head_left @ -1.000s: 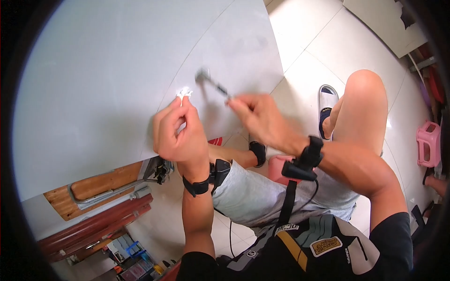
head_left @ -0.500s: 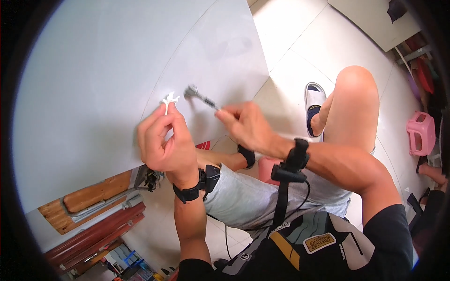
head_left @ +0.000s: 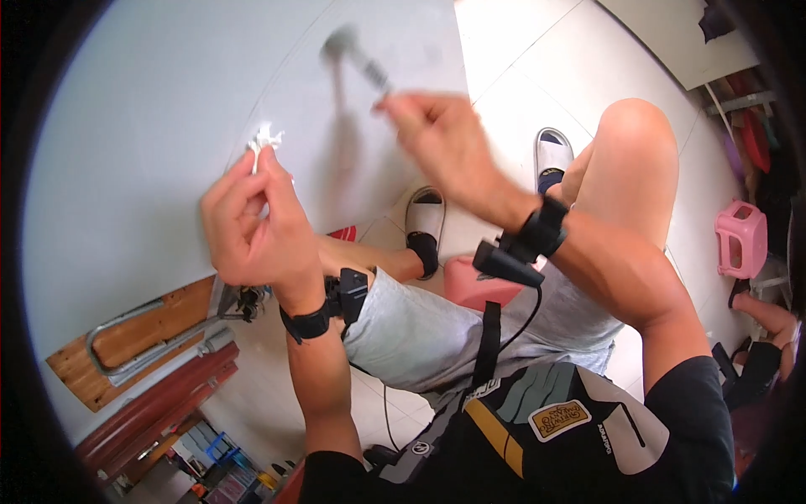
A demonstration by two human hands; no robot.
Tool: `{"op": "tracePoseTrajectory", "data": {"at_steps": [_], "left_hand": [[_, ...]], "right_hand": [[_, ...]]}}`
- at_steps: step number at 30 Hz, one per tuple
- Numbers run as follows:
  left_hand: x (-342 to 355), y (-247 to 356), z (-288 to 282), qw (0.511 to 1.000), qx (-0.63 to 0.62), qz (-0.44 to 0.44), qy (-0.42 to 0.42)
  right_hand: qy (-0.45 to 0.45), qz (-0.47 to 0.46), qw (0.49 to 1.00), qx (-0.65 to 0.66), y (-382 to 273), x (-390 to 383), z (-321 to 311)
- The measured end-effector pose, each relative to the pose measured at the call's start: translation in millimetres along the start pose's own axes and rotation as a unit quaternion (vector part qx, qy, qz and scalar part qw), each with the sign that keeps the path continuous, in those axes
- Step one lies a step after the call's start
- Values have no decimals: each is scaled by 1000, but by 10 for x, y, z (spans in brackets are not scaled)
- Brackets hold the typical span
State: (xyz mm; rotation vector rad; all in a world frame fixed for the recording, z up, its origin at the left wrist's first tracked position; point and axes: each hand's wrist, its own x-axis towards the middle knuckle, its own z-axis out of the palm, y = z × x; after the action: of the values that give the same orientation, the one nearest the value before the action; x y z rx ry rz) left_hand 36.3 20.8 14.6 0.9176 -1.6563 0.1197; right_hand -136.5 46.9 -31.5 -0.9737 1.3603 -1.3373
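My left hand [head_left: 260, 223] is closed, pinching a small white piece with several branching prongs [head_left: 266, 139] between thumb and fingertips. Its prongs lie against or very close to a large pale grey panel [head_left: 168, 126]; I cannot tell its exact kind. A hammer [head_left: 372, 71] is gripped near its handle's end by my right hand [head_left: 453, 139]. The hammer's head is raised off the panel, to the upper right of the white piece, and smeared by motion. A shadow of it falls on the panel below.
Beneath me is a pink stool [head_left: 478, 284]; another pink stool [head_left: 743, 239] stands at the far right, near another person's leg [head_left: 768, 323]. Wooden boards with a bent metal tube [head_left: 151, 328] lie at lower left, above assorted clutter. White floor tiles [head_left: 520, 50] extend beyond the panel.
My right hand has lifted the hammer up and away from the white piece. With the view shifting a little, my left hand and the white piece appear further left and higher.
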Motion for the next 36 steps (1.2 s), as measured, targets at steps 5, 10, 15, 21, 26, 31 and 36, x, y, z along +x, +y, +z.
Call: {"op": "tracePoseTrajectory", "data": {"at_steps": [5,10,15,21,26,31,36], "left_hand": [[2,77,88,999,-33,-39,5],[-34,60,61,993,-100,-61,33],[-29,114,51,995,-83,-59,8],[-16,67,14,994,-89,-65,23],[-28,45,82,989,-120,-80,37],[8,51,12,988,-122,-72,57],[-13,34,7,994,-83,-65,26]], "right_hand": [[20,89,995,33,231,-233,13],[-7,89,995,41,23,-239,129],[21,60,997,44,177,-196,44],[11,-1,1000,19,-104,-45,72],[-70,-7,997,-35,276,-306,186],[-86,-64,994,-34,-32,-236,275],[-153,-24,983,-101,260,-455,302]]}}
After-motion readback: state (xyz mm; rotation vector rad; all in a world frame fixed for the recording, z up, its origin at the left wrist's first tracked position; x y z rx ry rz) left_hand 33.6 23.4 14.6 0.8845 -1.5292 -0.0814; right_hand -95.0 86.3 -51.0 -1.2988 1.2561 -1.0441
